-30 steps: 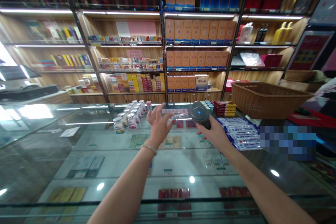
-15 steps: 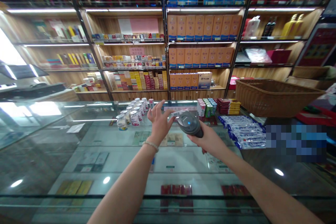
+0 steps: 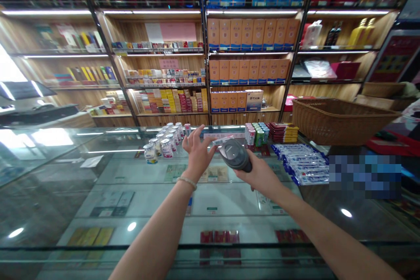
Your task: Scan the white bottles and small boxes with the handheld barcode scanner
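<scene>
The glass counter (image 3: 157,201) is holding rows of flat packs (image 3: 219,243) below you, and the wicker basket (image 3: 341,122) is standing at the right (its contents being hard to make out). Over the counter, your left hand (image 3: 197,154) is pinching the small packet (image 3: 223,140) at its left end, its long axis running nearly sideways. Your right hand (image 3: 262,174) is gripping the scanner (image 3: 233,154), its head pointing forward-left, just beside the packet.

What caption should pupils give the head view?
Right hand holds scanner beside small item in left hand, above a glass counter.
</scene>
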The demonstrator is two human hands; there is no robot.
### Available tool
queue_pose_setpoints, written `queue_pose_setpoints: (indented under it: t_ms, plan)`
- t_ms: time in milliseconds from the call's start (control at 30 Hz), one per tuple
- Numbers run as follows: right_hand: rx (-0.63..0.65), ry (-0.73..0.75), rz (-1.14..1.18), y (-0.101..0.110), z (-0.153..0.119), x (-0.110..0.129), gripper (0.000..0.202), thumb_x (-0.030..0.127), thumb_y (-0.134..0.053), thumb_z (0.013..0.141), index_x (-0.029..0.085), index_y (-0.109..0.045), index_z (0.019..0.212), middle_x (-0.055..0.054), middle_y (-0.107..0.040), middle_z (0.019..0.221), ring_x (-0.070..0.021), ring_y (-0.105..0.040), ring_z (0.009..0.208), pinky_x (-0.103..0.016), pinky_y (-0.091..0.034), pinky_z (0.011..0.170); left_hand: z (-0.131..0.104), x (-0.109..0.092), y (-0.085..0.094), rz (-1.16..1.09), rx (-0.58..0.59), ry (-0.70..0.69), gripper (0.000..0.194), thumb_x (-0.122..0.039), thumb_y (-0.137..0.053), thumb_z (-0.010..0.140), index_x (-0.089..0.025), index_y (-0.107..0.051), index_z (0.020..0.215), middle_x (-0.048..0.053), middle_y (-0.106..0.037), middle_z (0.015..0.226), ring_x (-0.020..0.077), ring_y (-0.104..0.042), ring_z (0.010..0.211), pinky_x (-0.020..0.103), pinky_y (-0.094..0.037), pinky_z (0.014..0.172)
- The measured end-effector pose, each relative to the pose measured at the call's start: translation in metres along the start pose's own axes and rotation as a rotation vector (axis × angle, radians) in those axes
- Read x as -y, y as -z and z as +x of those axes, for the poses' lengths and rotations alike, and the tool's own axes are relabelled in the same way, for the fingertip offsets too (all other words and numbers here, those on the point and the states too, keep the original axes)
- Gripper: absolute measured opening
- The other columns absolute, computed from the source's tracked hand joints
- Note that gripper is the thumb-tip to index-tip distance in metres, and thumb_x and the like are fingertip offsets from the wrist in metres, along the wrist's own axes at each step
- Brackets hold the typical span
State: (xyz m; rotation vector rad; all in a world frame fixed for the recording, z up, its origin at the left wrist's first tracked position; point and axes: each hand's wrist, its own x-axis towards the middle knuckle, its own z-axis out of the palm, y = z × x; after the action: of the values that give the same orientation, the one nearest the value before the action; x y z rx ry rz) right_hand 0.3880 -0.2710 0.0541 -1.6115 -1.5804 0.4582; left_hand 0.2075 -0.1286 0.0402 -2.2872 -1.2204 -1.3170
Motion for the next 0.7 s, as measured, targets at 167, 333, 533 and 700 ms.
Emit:
queue_pose_setpoints:
  t_ms: [167,333,533,700]
  plan:
    - [-0.023,0.007,-0.027,0.001,0.000,0.000,0.036,0.034,-0.071,0.077,0.025,-0.059,0.110,-0.001,-0.074,0.085,-0.0222,-0.069,0.068,-0.025,-0.042,0.057,0.000,-0.001,0.002,0.010,0.005,-0.004,0.015,-0.033,-0.074,0.088,-0.030,-0.075,0.103,0.010,-0.048,0.156,0.0364,-0.039,0.146,0.064,-0.018,0.122]
    - [-0.016,0.056,-0.031,0.001,0.003,-0.004,0.041,0.038,-0.072,0.078,0.025,-0.060,0.115,-0.002,-0.076,0.090,-0.0236,-0.072,0.075,-0.026,-0.045,0.061,0.000,0.000,0.000,0.003,-0.005,-0.015,0.016,-0.033,-0.075,0.088,-0.030,-0.076,0.104,0.010,-0.047,0.156,0.0366,-0.039,0.146,0.065,-0.018,0.121]
    - [-0.023,0.068,-0.125,0.004,0.006,-0.010,0.041,0.037,-0.073,0.078,0.026,-0.064,0.116,-0.003,-0.078,0.091,-0.0255,-0.073,0.080,-0.027,-0.046,0.065,0.000,0.000,0.000,-0.004,-0.007,-0.016,0.016,-0.034,-0.075,0.088,-0.031,-0.075,0.104,0.010,-0.047,0.156,0.0350,-0.039,0.146,0.064,-0.018,0.122]
    - [-0.086,0.035,-0.334,0.011,0.006,-0.007,0.037,0.037,-0.068,0.081,0.025,-0.066,0.116,-0.006,-0.079,0.094,-0.0290,-0.075,0.086,-0.029,-0.045,0.067,0.000,0.000,0.001,-0.019,-0.001,-0.009,0.016,-0.035,-0.072,0.090,-0.030,-0.075,0.105,0.009,-0.046,0.157,0.0344,-0.039,0.146,0.062,-0.017,0.123]
